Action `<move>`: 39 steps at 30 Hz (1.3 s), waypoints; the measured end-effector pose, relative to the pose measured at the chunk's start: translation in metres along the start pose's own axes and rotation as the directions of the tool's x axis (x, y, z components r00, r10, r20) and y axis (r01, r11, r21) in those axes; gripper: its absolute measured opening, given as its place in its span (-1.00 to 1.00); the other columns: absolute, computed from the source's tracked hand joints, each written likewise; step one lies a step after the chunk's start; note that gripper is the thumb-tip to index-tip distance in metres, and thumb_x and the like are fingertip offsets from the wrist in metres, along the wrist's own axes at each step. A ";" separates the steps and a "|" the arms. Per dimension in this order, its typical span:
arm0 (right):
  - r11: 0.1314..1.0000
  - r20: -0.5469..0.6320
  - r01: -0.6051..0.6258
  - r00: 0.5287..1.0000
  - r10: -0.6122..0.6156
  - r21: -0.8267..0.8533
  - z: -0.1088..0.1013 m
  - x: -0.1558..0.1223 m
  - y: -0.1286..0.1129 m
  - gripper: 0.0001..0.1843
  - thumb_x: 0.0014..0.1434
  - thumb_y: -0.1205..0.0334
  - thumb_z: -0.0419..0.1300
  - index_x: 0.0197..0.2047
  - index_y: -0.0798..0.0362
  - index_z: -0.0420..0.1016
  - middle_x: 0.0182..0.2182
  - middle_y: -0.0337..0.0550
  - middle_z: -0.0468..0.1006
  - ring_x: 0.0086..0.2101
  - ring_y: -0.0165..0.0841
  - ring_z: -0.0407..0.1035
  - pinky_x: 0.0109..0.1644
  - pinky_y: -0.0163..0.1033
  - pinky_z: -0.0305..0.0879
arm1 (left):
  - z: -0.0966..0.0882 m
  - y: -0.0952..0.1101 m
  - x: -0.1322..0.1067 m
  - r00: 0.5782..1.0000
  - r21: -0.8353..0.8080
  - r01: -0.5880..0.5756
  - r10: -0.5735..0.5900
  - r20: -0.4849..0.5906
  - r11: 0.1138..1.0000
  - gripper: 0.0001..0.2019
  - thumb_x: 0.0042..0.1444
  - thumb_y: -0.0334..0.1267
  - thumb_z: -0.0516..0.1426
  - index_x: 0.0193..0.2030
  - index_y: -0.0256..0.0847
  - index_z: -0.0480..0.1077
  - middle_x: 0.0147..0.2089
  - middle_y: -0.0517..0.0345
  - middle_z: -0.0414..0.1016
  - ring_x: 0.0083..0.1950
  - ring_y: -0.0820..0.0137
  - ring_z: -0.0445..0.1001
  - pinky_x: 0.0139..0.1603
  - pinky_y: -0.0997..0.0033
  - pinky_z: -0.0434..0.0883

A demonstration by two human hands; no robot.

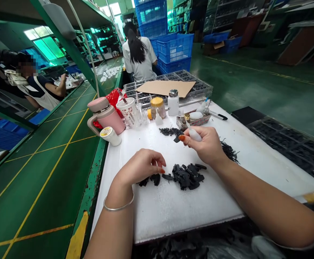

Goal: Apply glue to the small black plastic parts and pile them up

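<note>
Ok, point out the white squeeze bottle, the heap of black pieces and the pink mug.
White squeeze bottle (194,135): head view, on its body.
Heap of black pieces (187,177): head view, on its middle.
Pink mug (111,120): head view, on its side.

Bright even light, soft shadow under right hand (204,145), curved edges

right hand (205,145) raised, fingers (197,132) pinched together, left hand (140,167) palm down, its fingers (155,158) loosely curled

Smooth plastic squeeze bottle (194,135), matt black scraps (186,176)
</note>
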State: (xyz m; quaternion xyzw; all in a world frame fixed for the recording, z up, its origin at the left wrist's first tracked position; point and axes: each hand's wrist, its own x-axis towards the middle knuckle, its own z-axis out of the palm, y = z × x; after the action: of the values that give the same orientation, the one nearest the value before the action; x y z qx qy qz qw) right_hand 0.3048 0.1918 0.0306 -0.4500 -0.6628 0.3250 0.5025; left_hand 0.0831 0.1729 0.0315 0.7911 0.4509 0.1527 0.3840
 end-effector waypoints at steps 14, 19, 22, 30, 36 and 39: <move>1.000 -0.011 -0.002 1.000 0.002 -0.008 0.000 0.000 0.002 -0.64 0.05 0.03 0.29 -0.56 0.13 0.40 -0.66 -0.27 0.32 -0.59 -0.48 0.14 -0.54 -0.33 0.03 | -0.001 0.009 0.000 0.982 0.372 0.002 -0.073 0.176 0.928 -0.80 -0.09 -0.29 0.29 -0.26 -0.15 0.50 -0.30 0.18 0.52 -0.33 0.38 0.41 -0.35 0.44 0.25; 0.999 -0.025 0.012 1.000 -0.013 -0.047 -0.001 0.001 0.002 -0.65 0.05 0.05 0.30 -0.56 0.14 0.40 -0.66 -0.27 0.32 -0.59 -0.48 0.15 -0.54 -0.34 0.04 | -0.016 0.001 -0.010 0.976 0.343 0.075 -0.140 0.169 0.936 -0.79 -0.09 -0.22 0.29 -0.26 -0.14 0.51 -0.32 0.19 0.51 -0.34 0.39 0.40 -0.37 0.45 0.23; 0.997 -0.038 0.019 0.999 -0.022 -0.074 -0.002 0.001 0.002 -0.65 0.06 0.05 0.29 -0.56 0.13 0.39 -0.67 -0.29 0.30 -0.60 -0.49 0.14 -0.54 -0.35 0.03 | -0.012 0.002 -0.009 0.958 0.386 0.079 -0.177 0.225 0.919 -0.76 -0.16 -0.21 0.32 -0.28 -0.13 0.52 -0.40 0.23 0.48 -0.41 0.41 0.36 -0.44 0.45 0.18; 0.998 -0.037 0.028 0.999 -0.030 -0.061 -0.002 0.002 0.003 -0.63 0.04 0.02 0.30 -0.57 0.13 0.39 -0.67 -0.29 0.30 -0.59 -0.49 0.13 -0.54 -0.34 0.03 | -0.004 0.004 -0.007 0.971 0.429 0.010 -0.111 0.210 0.903 -0.90 -0.08 -0.40 0.15 -0.43 -0.15 0.47 -0.41 0.23 0.49 -0.41 0.44 0.37 -0.41 0.45 0.19; 0.997 -0.043 0.033 0.998 -0.036 -0.063 -0.004 0.002 0.003 -0.64 0.06 0.04 0.29 -0.57 0.13 0.38 -0.66 -0.28 0.31 -0.59 -0.48 0.15 -0.53 -0.34 0.04 | -0.005 0.005 -0.005 0.970 0.398 0.039 -0.131 0.205 0.917 -0.77 -0.12 -0.18 0.27 -0.27 -0.12 0.48 -0.37 0.23 0.49 -0.41 0.41 0.37 -0.43 0.44 0.19; 0.998 -0.068 0.024 0.997 -0.028 -0.061 -0.006 0.003 0.003 -0.65 0.07 0.07 0.27 -0.57 0.12 0.37 -0.66 -0.27 0.30 -0.59 -0.47 0.15 -0.54 -0.33 0.03 | -0.002 0.005 -0.002 0.972 0.444 0.024 -0.124 0.198 0.896 -0.81 -0.12 -0.28 0.27 -0.29 -0.12 0.50 -0.32 0.19 0.52 -0.35 0.38 0.40 -0.38 0.43 0.21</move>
State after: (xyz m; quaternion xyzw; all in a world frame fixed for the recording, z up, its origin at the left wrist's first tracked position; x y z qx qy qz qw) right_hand 0.3115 0.1957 0.0309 -0.4674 -0.6603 0.2826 0.5154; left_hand 0.0842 0.1702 0.0368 0.8515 0.4579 -0.0565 0.2491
